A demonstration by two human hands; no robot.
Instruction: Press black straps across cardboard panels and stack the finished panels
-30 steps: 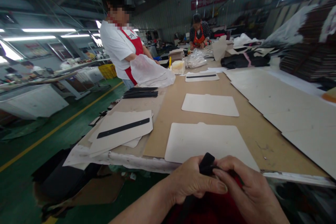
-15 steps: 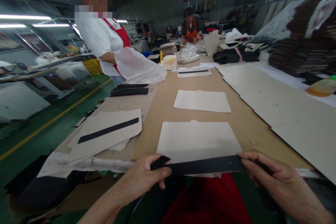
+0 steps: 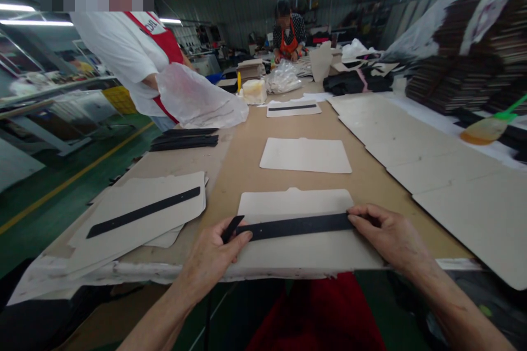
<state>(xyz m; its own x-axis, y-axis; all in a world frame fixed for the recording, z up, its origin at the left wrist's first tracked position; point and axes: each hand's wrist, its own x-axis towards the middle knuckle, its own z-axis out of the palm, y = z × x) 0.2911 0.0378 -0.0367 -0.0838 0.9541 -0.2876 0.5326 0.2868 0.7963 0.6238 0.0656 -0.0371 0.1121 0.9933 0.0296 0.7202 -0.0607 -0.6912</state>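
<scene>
Across the long brown counter (image 3: pixel 370 186), the left hand (image 3: pixel 209 255) and right hand (image 3: pixel 391 236) are pinching a black strip (image 3: pixel 296 226) taut over the nearest pale card (image 3: pixel 304 252), where uneven tension risks laying it crooked.

The black strip's (image 3: pixel 296 226) right end is hidden under the right hand (image 3: pixel 391 238); far stacks (image 3: pixel 465 77) blur.

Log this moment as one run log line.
left hand: pinches black strip end | right hand: presses other end | strip: flat across white card | card: near table edge
</scene>
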